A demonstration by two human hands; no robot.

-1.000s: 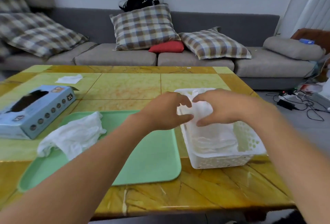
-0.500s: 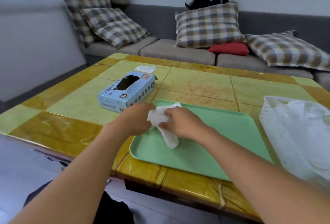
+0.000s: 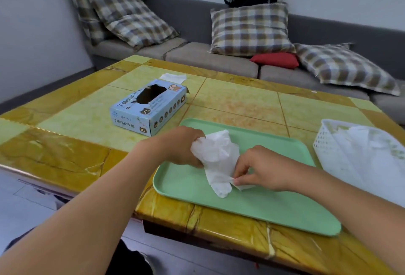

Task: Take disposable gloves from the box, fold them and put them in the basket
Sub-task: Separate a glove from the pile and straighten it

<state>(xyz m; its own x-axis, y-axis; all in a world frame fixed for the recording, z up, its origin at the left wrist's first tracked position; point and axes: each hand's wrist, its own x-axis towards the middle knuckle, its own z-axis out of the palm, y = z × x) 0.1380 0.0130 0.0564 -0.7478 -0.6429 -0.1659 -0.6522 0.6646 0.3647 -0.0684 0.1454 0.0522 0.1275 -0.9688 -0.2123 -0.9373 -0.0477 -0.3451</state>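
Over the green tray (image 3: 274, 209), the left hand (image 3: 177, 146) bunches the crumpled glove (image 3: 217, 158) in a closed grip while the right hand (image 3: 260, 169) pinches its lower edge. Pull apart gently to flatten it first, then fold; the basket (image 3: 326, 141) waits right, the box (image 3: 149, 108) behind.

The basket (image 3: 324, 141) runs off the right edge, so only its near-left corner shows, and the white gloves inside it (image 3: 368, 154) blur into one pale mass. The left hand (image 3: 177, 146) has its fingertips buried in the crumpled glove (image 3: 215, 156), so its grip cannot be made out in detail. The dark opening of the box (image 3: 151, 104) hides whatever lies inside. The print on the box is too small to read, apart from "XL".
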